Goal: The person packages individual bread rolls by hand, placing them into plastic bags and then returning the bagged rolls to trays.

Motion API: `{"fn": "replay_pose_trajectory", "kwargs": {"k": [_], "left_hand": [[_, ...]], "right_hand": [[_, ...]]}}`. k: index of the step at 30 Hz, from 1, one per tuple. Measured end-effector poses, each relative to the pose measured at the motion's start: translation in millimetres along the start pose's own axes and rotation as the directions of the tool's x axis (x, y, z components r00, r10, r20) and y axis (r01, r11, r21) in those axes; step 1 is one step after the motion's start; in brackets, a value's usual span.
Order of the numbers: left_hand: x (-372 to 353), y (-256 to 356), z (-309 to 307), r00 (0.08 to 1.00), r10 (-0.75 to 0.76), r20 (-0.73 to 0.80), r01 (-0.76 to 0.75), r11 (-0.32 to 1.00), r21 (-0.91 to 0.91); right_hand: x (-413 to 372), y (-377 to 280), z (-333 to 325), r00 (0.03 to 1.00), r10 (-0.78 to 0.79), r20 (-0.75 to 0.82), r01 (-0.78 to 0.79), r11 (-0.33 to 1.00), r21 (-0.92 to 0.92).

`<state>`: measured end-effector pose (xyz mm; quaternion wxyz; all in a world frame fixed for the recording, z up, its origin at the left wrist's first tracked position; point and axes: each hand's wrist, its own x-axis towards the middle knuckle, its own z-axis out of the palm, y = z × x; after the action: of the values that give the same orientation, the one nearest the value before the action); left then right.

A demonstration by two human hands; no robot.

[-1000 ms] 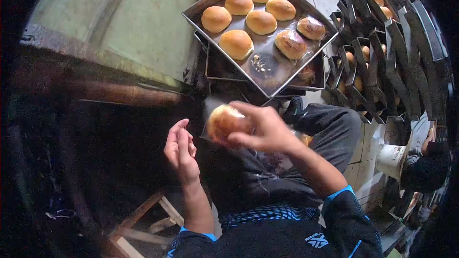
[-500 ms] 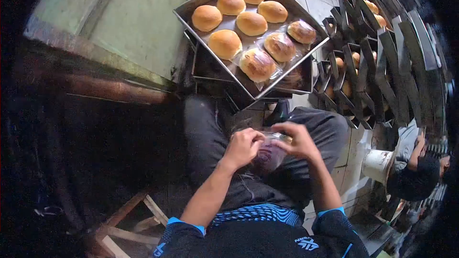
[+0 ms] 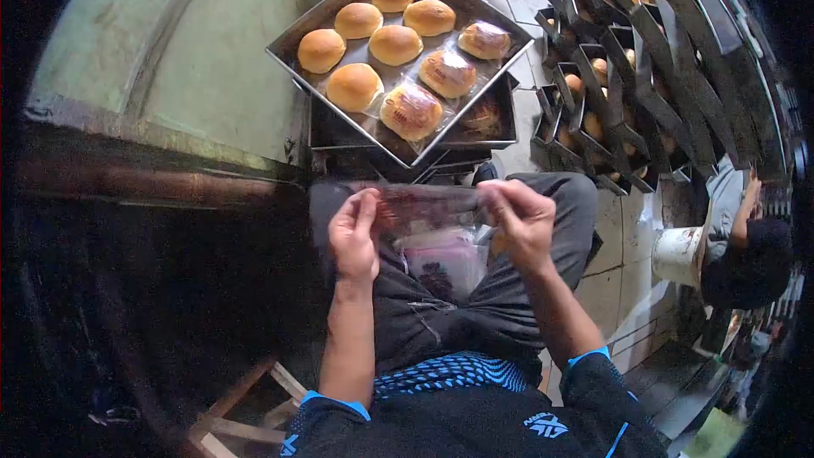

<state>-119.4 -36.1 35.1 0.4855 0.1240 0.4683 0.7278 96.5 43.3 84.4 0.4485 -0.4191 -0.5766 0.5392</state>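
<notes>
My left hand [image 3: 354, 235] and my right hand [image 3: 521, 219] each pinch one end of a clear plastic bag [image 3: 431, 206], which is stretched sideways between them above my lap. Behind it, a pile of printed plastic bags [image 3: 443, 261] lies between my thighs. Ahead of my hands, a square metal tray [image 3: 292, 69] holds several round buns. The unwrapped buns [image 3: 354, 87] sit toward the left and back. Three wrapped buns [image 3: 412, 112] in clear film line the right side. Something tan beside my right hand is too hidden to name.
Another tray [image 3: 496, 123] sits under the top one. Stacked trays with buns [image 3: 627, 93] fill the right side. A person [image 3: 746, 263] is at the far right by a white bucket [image 3: 678, 254]. A pale green panel [image 3: 216, 51] and a wooden frame [image 3: 254, 424] are on the left.
My hands have moved apart from close together over the lap, and the plastic bag now spans them. The pile of bags shows more clearly. The view has shifted, so the tray appears farther left.
</notes>
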Motion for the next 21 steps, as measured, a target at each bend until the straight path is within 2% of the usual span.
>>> {"fn": "replay_pose_trajectory", "kwargs": {"k": [1, 3, 5, 7, 8, 9, 11, 13, 14, 15, 17, 18, 19, 21], "left_hand": [[4.6, 3.7, -7.4, 0.991, 0.031, -0.128, -0.026, 0.999, 0.039], [11.1, 14.0, -26.8, 0.958, 0.19, -0.215, -0.189, 0.982, 0.026], [20.1, 17.1, -52.0, 0.905, 0.219, -0.365, -0.237, 0.972, -0.005], [31.0, 6.1, -73.9, 0.878, 0.168, -0.449, -0.275, 0.943, -0.185], [35.2, 2.4, -82.6, 0.864, 0.136, -0.484, -0.296, 0.916, -0.271], [36.8, 3.7, -85.6, 0.873, 0.134, -0.47, -0.29, 0.916, -0.276], [37.0, 6.9, -85.0, 0.886, 0.133, -0.444, -0.279, 0.918, -0.282], [38.1, 10.0, -82.3, 0.899, 0.136, -0.416, -0.272, 0.919, -0.287], [39.0, 9.6, -78.8, 0.882, 0.124, -0.454, -0.27, 0.924, -0.272], [40.2, 10.0, -79.9, 0.864, 0.111, -0.49, -0.265, 0.93, -0.256], [43.2, 3.3, -98.2, 0.882, 0.207, -0.423, -0.327, 0.916, -0.234], [41.4, -1.0, -103.7, 0.888, 0.247, -0.389, -0.352, 0.908, -0.227], [39.4, -1.6, -104.2, 0.883, 0.235, -0.405, -0.344, 0.913, -0.22], [42.8, 0.7, -100.1, 0.882, 0.217, -0.417, -0.326, 0.922, -0.21]], "right_hand": [[0.5, -4.1, 14.7, 0.994, -0.11, 0.017, 0.111, 0.989, -0.102], [9.8, -13.4, 47.3, 0.947, -0.312, 0.075, 0.321, 0.932, -0.167], [39.8, -17.7, 78.4, 0.901, -0.391, 0.189, 0.424, 0.887, -0.182], [96.0, -6.3, 108.4, 0.891, -0.303, 0.338, 0.393, 0.887, -0.241], [124.2, 7.8, 129.0, 0.857, -0.382, 0.345, 0.5, 0.775, -0.386], [152.8, 27.6, 150.6, 0.812, -0.455, 0.365, 0.583, 0.629, -0.514], [213.1, 71.0, 187.3, 0.668, -0.566, 0.484, 0.741, 0.443, -0.505], [259.6, 91.5, 212.0, 0.69, -0.373, 0.62, 0.705, 0.539, -0.46], [283.6, 101.5, 222.4, 0.74, -0.197, 0.643, 0.642, 0.49, -0.59], [282.9, 64.4, 233.2, 0.801, 0.13, 0.584, 0.485, 0.429, -0.762], [297.7, 60.2, 232.9, 0.685, 0.227, 0.693, 0.579, 0.407, -0.706], [307.7, 77.1, 215.4, 0.507, -0.059, 0.86, 0.818, 0.347, -0.458], [299.9, 63.0, 202.6, 0.352, -0.156, 0.923, 0.901, 0.325, -0.288], [271.5, 21.1, 178.7, 0.487, 0.304, 0.819, 0.743, 0.349, -0.571]]}}
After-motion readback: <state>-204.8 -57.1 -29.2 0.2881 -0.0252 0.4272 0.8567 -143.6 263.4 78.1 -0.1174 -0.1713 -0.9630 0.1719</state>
